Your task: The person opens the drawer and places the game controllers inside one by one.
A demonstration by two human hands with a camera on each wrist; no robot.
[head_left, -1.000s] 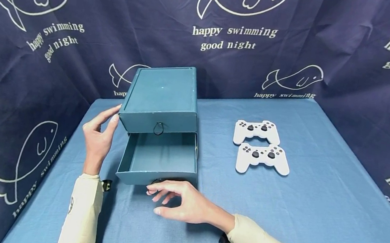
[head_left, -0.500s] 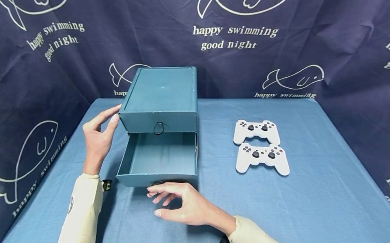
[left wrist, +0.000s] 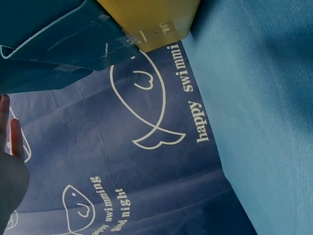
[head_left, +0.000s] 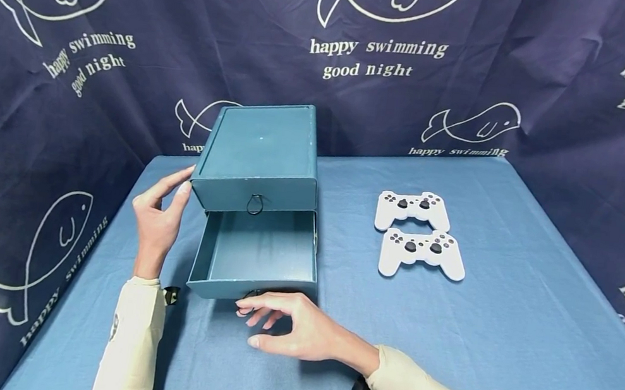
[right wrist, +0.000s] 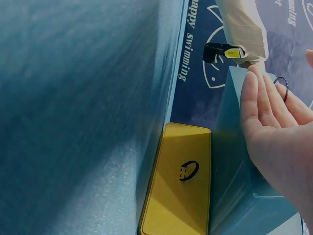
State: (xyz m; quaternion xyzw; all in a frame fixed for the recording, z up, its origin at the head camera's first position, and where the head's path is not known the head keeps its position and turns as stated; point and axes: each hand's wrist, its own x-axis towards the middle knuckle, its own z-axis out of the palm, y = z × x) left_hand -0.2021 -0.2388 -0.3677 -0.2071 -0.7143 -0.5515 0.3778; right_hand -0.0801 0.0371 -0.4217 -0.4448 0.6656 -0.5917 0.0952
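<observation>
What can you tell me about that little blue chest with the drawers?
The chest is teal, boxy and matte, perhaps card or plastic. It stands upright on the blue tablecloth. Its top drawer is closed, with a dark ring pull. The lower drawer is pulled out and empty. The left hand touches its corner; the right hand is at the lower front.

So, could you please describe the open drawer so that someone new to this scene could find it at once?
On the blue table, left of two white game controllers, stands a teal drawer box. The open drawer is its lower one, pulled out toward the person and empty; the one above it is closed.
</observation>
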